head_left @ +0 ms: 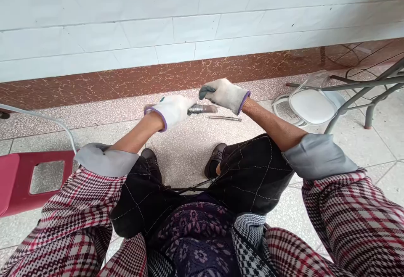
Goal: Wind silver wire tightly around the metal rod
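Note:
Both my hands wear white knit gloves with purple cuffs. My left hand point(173, 109) is closed round one end of a short grey metal piece point(200, 109) with a ribbed, coiled-looking section. My right hand point(224, 93) hovers just above and to the right of that piece, fingers curled, thumb and fingertips near its tip; whether they touch it is unclear. A thin metal rod point(225, 118) lies on the tiled floor just beyond the hands. I sit with my knees apart and my dark shoes point(215, 157) on the floor.
A red plastic stool point(19, 180) stands at the left, with a white hose point(47, 119) curving over it. At the right is a white round seat point(312, 105) on a grey metal frame point(362, 92). A white tiled wall with a brown skirting runs ahead.

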### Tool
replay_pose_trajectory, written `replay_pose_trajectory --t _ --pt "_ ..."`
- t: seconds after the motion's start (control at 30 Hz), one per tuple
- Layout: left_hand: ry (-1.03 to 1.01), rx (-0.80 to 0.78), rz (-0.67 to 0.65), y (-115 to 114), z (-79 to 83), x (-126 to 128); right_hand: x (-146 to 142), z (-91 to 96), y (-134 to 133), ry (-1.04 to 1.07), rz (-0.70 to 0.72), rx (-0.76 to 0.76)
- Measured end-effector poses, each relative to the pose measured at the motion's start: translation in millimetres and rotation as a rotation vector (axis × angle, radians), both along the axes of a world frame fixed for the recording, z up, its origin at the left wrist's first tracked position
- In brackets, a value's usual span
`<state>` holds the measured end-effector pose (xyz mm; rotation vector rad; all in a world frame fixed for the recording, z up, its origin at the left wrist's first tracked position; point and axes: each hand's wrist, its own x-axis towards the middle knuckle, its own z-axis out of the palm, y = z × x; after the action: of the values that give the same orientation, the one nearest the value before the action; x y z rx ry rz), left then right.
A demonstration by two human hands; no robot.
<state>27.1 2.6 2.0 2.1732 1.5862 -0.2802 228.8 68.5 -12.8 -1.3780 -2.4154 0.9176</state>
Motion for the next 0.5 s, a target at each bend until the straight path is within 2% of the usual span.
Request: replay_pose_trajectory --t 0.1,0.17,0.2,0.23,0.3,0.37,0.4,0.43,0.5 --pt "-0.301 0.075 0.222 9.6 12.2 -13.6 -0.3 -1.0 -2.2 -0.02 -0.064 -0.034" --pt "-0.418 0.109 0.415 21.0 14.0 -27.3 -8.6 1.9 -15.5 -0.037 -0.008 -0.068" --pt "-0.407 0.132 0.466 26.5 12.7 -33.3 -14.1 4.9 -23.6 -0.044 0.046 -0.068" --pt "-0.33 0.167 0.467 31.1 10.2 -37.8 -19.7 8.8 -31.4 -0.056 0.109 -0.083" --pt "-0.052 0.192 0.362 34.6 2.7 -40.5 -28.0 17.9 -41.7 -0.049 0.192 -0.1" --pt "0.172 0.117 0.213 28.9 -6.1 -34.6 -29.6 25.3 -41.1 -0.036 0.176 -0.056" --pt "0.205 0.043 0.166 23.4 -10.1 -29.5 -27.8 27.2 -36.7 -0.034 0.14 -0.028" --pt "0.149 -0.014 0.124 17.0 -13.4 -24.0 -24.6 27.5 -30.6 -0.037 0.092 -0.006" --pt "0.008 -0.047 0.125 5.8 -16.1 -14.8 -16.6 23.5 -16.8 -0.051 0.012 -0.004"
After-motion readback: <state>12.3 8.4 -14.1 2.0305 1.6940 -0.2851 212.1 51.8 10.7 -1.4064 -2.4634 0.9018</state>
